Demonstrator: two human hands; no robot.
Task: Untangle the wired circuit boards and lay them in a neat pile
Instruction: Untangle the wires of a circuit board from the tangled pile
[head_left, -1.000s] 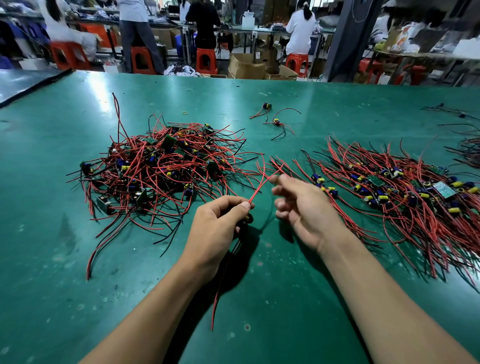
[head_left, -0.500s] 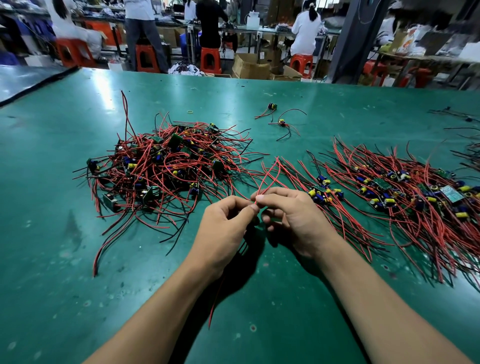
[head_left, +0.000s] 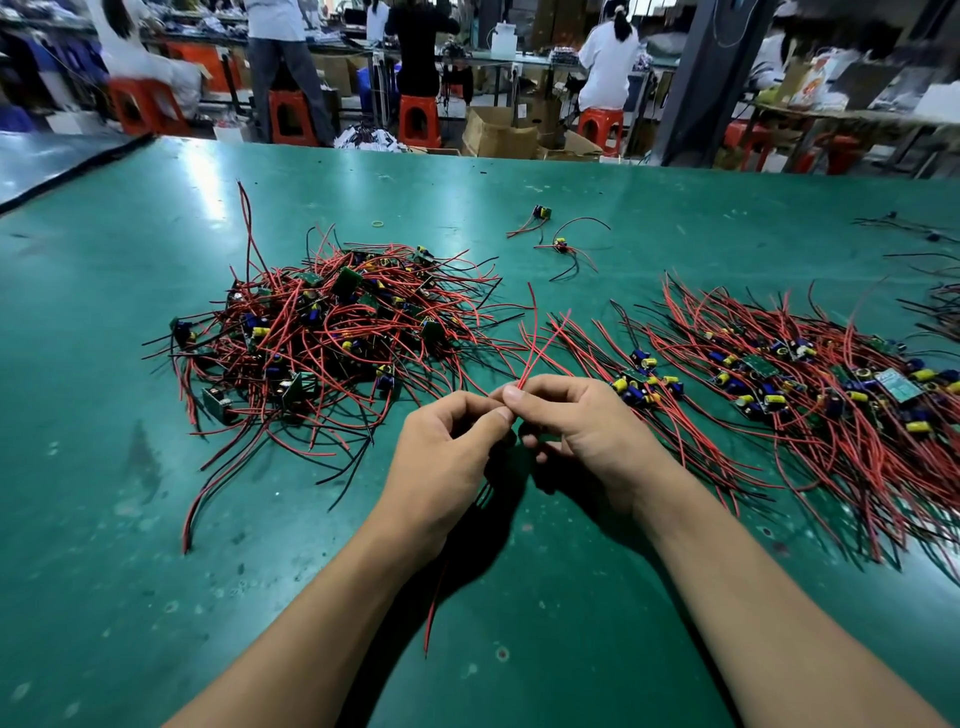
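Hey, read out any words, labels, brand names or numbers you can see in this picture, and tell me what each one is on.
No text here can be read.
Markings on the pale green circuit board in the right-hand pile: too small to read.
Print on the white and orange packaging on the far bench: blurred.
The brown cardboard boxes beyond the green table: no legible marking.

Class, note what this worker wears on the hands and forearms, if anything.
The left hand and right hand are bare: no gloves, rings, watch or wristband. Both forearms are uncovered down to the frame's edge, so no sleeves appear.
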